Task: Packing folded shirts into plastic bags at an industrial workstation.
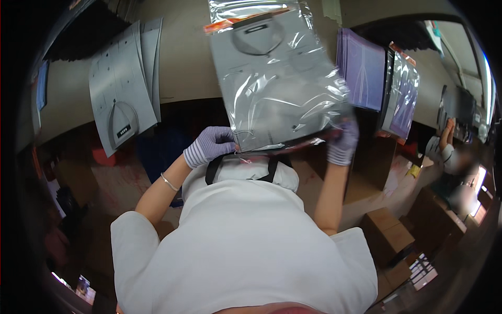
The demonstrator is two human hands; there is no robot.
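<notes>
A folded grey shirt in a clear plastic bag lies tilted in front of me, its collar end away from me and an orange strip across the bag's far end. My left hand, in a striped purple-grey glove, pinches the bag's near left corner between thumb and fingers. At the near right corner my right hand, gloved alike, grips the bag's edge. Motion smears that hand, and the bag hides part of its fingers. The bag's near end reaches past the table's front edge toward my body.
Folded grey shirts lie on the table at left. On the right are a stack of flat purple pieces and bagged purple garments. Cardboard boxes stand on the floor at right. Another person is at far right.
</notes>
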